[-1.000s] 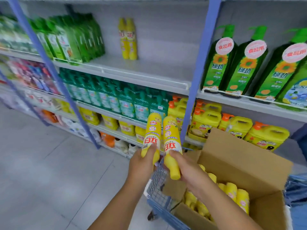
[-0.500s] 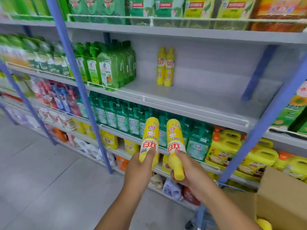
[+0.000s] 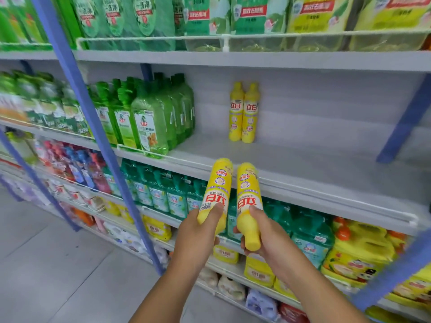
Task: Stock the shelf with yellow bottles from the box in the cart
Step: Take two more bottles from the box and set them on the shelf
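My left hand [image 3: 196, 231] grips a yellow bottle [image 3: 215, 192] by its lower end, held upside down with its base pointing up at the shelf. My right hand [image 3: 263, 231] grips a second yellow bottle [image 3: 248, 197] the same way, cap end down. Both bottles sit side by side just below the front rail of the grey middle shelf [image 3: 314, 166]. Two more yellow bottles [image 3: 243, 113] stand upright together at the back of that shelf. The box and cart are out of view.
Green detergent bottles [image 3: 149, 117] fill the left part of the same shelf. A blue upright post [image 3: 93, 127] runs diagonally at the left. Teal bottles and yellow jugs [image 3: 356, 250] fill the shelf below; green refill pouches [image 3: 210, 17] sit above.
My view has swung up and left from the cart and box to the shelf. Both hands have raised their bottles closer to the middle shelf's front edge.
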### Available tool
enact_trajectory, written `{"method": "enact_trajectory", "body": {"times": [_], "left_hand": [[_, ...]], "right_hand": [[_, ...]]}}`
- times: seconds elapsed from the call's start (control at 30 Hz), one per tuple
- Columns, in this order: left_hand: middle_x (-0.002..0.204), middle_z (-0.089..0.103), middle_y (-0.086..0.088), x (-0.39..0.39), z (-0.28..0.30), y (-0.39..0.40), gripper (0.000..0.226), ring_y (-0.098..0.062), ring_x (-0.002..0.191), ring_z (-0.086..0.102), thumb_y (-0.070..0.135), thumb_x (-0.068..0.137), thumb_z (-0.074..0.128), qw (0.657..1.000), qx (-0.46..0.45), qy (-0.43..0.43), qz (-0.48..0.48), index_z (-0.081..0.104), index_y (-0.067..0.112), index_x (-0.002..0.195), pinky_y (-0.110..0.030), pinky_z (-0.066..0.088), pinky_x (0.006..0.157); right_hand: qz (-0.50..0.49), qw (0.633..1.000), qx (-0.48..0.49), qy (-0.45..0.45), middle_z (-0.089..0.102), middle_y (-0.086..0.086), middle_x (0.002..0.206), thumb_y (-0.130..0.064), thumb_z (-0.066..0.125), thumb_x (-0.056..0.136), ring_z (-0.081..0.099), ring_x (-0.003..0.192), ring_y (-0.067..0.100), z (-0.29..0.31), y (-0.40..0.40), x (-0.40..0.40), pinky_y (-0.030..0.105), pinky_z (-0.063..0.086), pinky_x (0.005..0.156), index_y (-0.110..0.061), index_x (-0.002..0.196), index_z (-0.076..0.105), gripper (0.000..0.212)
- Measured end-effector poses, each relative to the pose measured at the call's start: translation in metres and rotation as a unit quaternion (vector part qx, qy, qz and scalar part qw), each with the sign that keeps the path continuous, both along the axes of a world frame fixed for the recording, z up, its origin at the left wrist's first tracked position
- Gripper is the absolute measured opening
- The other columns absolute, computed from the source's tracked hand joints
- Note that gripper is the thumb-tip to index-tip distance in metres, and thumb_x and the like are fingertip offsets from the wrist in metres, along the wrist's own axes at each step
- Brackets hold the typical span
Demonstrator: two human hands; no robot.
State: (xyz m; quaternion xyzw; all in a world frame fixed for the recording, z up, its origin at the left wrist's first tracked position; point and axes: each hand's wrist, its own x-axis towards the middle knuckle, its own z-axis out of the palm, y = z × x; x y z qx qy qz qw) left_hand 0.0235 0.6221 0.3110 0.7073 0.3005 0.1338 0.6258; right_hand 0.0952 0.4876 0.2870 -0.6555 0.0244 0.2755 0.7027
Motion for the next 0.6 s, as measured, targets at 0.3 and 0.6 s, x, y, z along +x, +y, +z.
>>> {"method": "enact_trajectory", "body": {"times": [0.3, 0.6], "left_hand": [[0.08, 0.07, -0.004, 0.078, 0.005, 0.033, 0.039, -0.01, 0.053, 0.064, 0.058, 0.09, 0.055, 0.999, 0.017, 0.026, -0.01, 0.067, 0.021, 0.094, -0.017, 0.04, 0.045], [0.088, 0.068, 0.0, 0.138, 0.002, 0.082, 0.04, -0.016, 0.059, 0.065, 0.053, 0.089, 0.059, 0.993, -0.005, 0.046, -0.11, 0.067, 0.017, 0.106, -0.024, 0.049, 0.05]], "right_hand": [[-0.002, 1.0, -0.008, 0.011, 0.077, 0.013, 0.09, -0.049, 0.046, 0.1, 0.059, 0.056, 0.025, 0.008, 0.033, 0.073, 0.032, 0.046, 0.051, -0.009, 0.112, 0.064, 0.045], [-0.031, 0.999, -0.014, 0.03, 0.074, 0.017, 0.08, -0.052, 0.051, 0.098, 0.057, 0.05, 0.026, 0.014, 0.064, 0.114, 0.034, 0.049, 0.055, -0.002, 0.106, 0.068, 0.053]]}}
